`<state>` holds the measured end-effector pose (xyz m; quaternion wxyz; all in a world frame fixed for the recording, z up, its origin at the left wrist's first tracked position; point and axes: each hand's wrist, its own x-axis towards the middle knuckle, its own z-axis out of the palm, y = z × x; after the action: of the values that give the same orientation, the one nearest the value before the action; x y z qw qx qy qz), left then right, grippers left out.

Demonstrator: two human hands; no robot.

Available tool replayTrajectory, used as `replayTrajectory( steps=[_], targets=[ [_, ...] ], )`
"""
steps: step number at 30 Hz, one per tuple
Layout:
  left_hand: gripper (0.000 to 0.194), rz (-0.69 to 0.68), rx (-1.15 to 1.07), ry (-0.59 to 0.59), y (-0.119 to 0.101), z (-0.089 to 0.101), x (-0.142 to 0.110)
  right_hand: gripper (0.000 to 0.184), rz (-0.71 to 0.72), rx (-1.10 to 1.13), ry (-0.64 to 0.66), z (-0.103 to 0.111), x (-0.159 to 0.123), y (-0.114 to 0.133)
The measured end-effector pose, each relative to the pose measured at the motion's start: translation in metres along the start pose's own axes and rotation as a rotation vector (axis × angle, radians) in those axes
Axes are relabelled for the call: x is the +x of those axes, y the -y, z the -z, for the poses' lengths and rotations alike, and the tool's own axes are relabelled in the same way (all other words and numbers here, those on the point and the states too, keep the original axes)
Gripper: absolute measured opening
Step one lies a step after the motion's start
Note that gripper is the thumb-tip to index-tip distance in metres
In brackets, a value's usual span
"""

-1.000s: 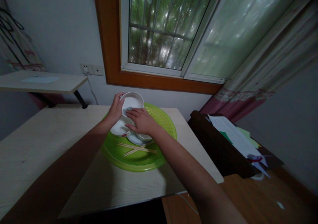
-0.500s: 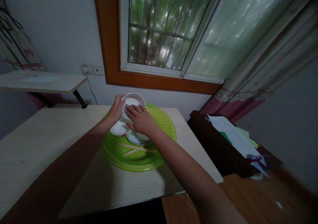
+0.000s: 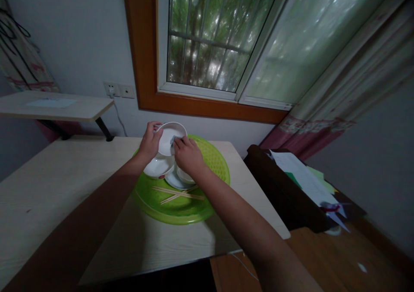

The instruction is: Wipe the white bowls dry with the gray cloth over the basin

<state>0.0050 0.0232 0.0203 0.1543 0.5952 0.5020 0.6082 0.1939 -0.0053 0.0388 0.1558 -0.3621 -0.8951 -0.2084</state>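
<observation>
My left hand is closed on the left rim of a white bowl, which is tilted with its inside facing me. Inside that bowl, my right hand pinches a small greyish cloth against the wall. Below them a second white bowl sits on a round green tray. Another bowl, partly covered by my right hand and wrist, rests by a pale plate. Several wooden chopsticks lie crossed at the front of the tray.
The tray stands on a light wooden table against the wall. A raised shelf is at the left, and a window is behind. To the right, papers lie on a dark brown piece of furniture.
My right hand has shifted right inside the bowl and its fingers have gone from spread to curled around the cloth. The held bowl has moved slightly left.
</observation>
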Motion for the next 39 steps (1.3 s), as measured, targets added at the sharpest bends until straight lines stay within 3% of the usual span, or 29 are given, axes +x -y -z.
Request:
replayTrajectory(
  steps=[4, 10, 15, 22, 27, 33, 39],
  targets=[
    [0.028, -0.039, 0.009, -0.003, 0.001, 0.000, -0.002, 0.030, 0.125, 0.096, 0.052, 0.002, 0.001, 0.003],
    [0.028, -0.002, -0.046, 0.012, 0.004, -0.002, -0.002, 0.055, 0.255, 0.254, -0.022, -0.008, -0.001, 0.005],
    [0.028, 0.012, -0.078, 0.071, 0.005, -0.004, -0.001, 0.067, 0.220, 0.236, -0.033, -0.012, -0.003, 0.005],
    [0.032, 0.089, -0.154, 0.135, 0.005, -0.008, -0.002, 0.068, 0.086, 0.120, -0.083, -0.010, -0.002, 0.002],
    [0.030, 0.074, -0.099, 0.070, 0.003, -0.007, 0.000, 0.063, -0.027, 0.050, -0.065, -0.007, 0.001, 0.002],
    [0.030, 0.047, 0.018, 0.047, 0.004, -0.002, 0.000, 0.055, 0.060, 0.099, 0.065, -0.003, 0.001, 0.005],
    [0.030, 0.034, -0.052, 0.045, 0.005, -0.004, 0.001, 0.069, 0.187, 0.242, 0.025, -0.009, -0.004, 0.004]
  ],
)
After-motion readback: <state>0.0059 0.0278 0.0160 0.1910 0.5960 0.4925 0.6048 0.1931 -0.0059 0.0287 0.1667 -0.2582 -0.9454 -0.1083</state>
